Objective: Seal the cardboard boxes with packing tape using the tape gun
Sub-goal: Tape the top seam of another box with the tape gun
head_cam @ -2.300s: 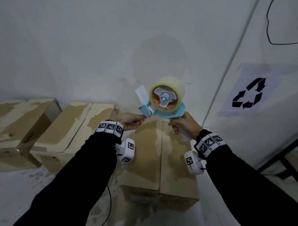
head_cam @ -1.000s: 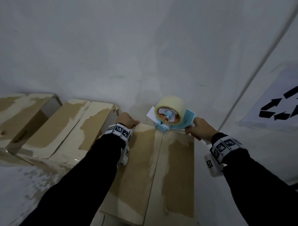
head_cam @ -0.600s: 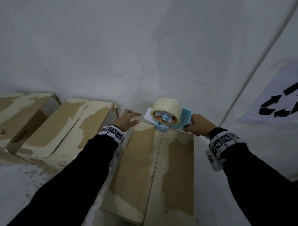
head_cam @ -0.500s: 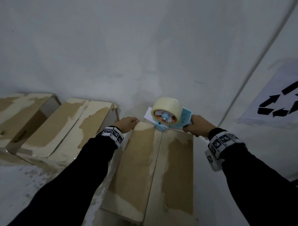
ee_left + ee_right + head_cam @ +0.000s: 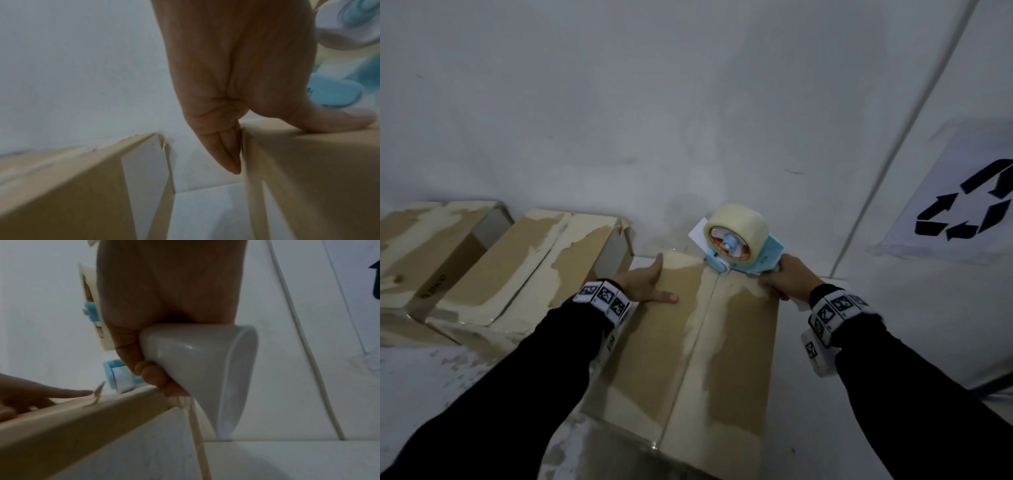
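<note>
Cardboard box point(image 5: 688, 346) with two closed flaps lies on the pale floor point(image 5: 421, 383), its far end close to the white wall point(image 5: 619, 102) and its centre seam running from near edge to far edge. Bare floor lies along its right side. On its left a narrow gap parts it from a second box point(image 5: 544, 267), and a third box point(image 5: 424, 253) sits farther left. A recycling sign point(image 5: 962, 212) hangs on the wall at the right.

Across the far edge of the near box, right on the seam, sits the blue tape gun point(image 5: 743, 250) with its clear roll upright and its nose touching the cardboard. The right hand point(image 5: 787, 277) wraps its fingers round the white handle point(image 5: 197, 363) over the far right corner, wrist raised. The left hand point(image 5: 643, 284) lies spread on the left flap near the far left corner, thumb flat on top and straight fingers pointing down the box's left side
</note>
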